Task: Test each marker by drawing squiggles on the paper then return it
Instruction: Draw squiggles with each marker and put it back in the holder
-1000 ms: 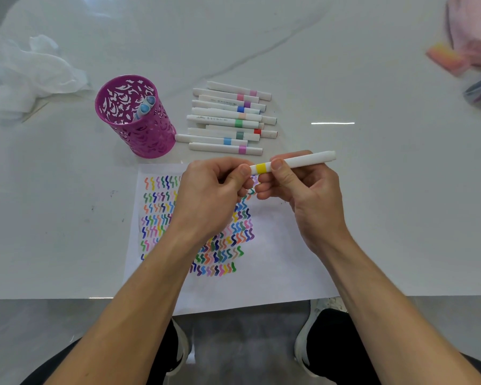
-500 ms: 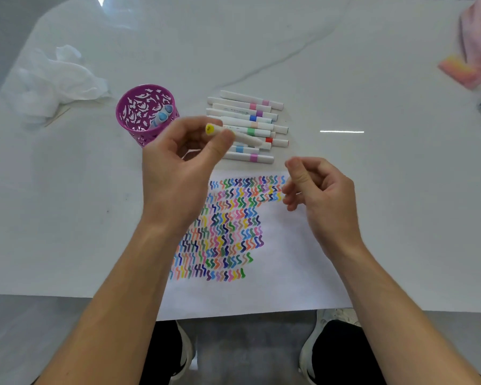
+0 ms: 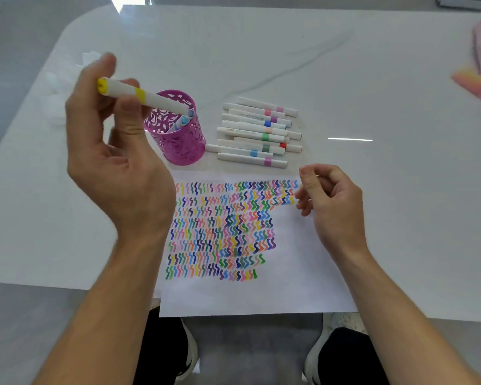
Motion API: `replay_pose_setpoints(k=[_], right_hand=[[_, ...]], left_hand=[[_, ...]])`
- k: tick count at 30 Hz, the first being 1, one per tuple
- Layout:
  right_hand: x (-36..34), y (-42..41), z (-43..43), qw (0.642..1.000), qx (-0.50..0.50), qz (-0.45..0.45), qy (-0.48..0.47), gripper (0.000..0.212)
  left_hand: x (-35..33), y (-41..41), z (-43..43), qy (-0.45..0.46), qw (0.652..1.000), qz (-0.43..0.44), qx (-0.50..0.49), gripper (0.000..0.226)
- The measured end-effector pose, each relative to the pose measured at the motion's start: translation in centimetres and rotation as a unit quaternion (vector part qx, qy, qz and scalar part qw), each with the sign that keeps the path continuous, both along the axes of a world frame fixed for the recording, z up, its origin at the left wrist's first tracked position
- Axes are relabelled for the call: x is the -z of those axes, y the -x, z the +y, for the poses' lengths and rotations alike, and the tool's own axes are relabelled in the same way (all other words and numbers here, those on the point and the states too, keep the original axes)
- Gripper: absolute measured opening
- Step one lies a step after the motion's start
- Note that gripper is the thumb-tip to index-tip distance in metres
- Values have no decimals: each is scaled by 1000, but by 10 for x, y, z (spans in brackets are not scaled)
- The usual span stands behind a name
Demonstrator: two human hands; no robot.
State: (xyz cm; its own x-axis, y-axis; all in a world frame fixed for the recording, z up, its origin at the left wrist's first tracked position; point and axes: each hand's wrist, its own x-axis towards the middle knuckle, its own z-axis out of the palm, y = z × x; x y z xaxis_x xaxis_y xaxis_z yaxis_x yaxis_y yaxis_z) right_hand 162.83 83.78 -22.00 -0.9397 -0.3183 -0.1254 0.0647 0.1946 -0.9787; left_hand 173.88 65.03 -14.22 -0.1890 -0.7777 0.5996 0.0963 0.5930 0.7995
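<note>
the left hand (image 3: 114,151) grips a yellow marker (image 3: 145,98), its far end over the rim of the purple cup (image 3: 178,140). the right hand (image 3: 331,201) hangs loosely curled, holding nothing, above the paper (image 3: 289,273) beside the squiggles (image 3: 222,232).

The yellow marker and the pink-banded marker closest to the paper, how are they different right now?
The yellow marker is held in the air by the left hand, slanting down toward the purple cup; the pink-banded marker lies flat on the table, untouched. The yellow marker has a yellow band and end; the pink-banded marker's band is pink. Both are slim with white bodies.
</note>
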Motion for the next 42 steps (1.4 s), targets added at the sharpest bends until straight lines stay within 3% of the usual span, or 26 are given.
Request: replay_pose_setpoints(k=[7, 18, 25, 30, 37, 42], right_hand=[[3, 0, -1, 1000, 0, 7, -17, 14], [4, 1, 0, 1000, 0, 10, -27, 12], [4, 2, 0, 1000, 2, 8, -26, 12], [4, 2, 0, 999, 1, 9, -32, 14], [3, 3, 1, 1000, 6, 6, -27, 13], [3, 3, 2, 999, 4, 11, -33, 13]], left_hand=[[17, 1, -11, 10, 993, -118, -19, 27], [36, 5, -25, 23, 946, -323, -34, 26], [38, 10, -25, 23, 937, -343, -62, 33], [33, 12, -17, 69, 949, -303, -57, 31], [35, 16, 1, 99, 962, -253, 7, 19], [44, 24, 13, 87, 942, -310, 96, 11]])
